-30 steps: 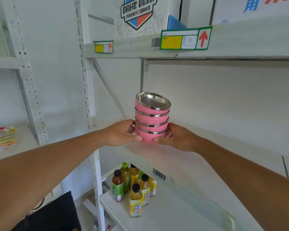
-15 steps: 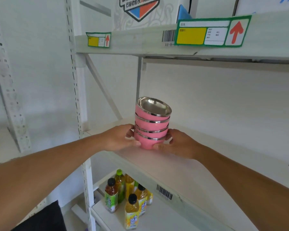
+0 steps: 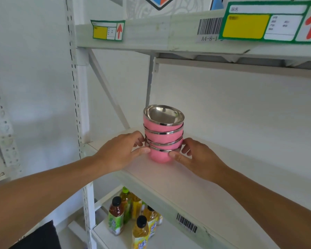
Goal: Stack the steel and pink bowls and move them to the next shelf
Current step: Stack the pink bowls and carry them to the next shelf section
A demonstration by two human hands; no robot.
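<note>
**Now: bowl stack at middle shelf, both hands on it**

Left hand (image 3: pixel 121 152) cups the stack's left side, thumb on the lowest bowl. Stack of bowls (image 3: pixel 163 133), four nested, pink outside and steel inside, sits at the white shelf (image 3: pixel 196 186) surface; contact unclear. Right hand (image 3: pixel 196 159) grips the right side. Drink bottles (image 3: pixel 133 216) stand below.

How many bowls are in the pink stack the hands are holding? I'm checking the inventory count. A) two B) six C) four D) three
C: the stack of bowls shows four steel rims one above another, each over a pink body, with the left hand and right hand gripping the bottom bowl on either side at the shelf.
</note>
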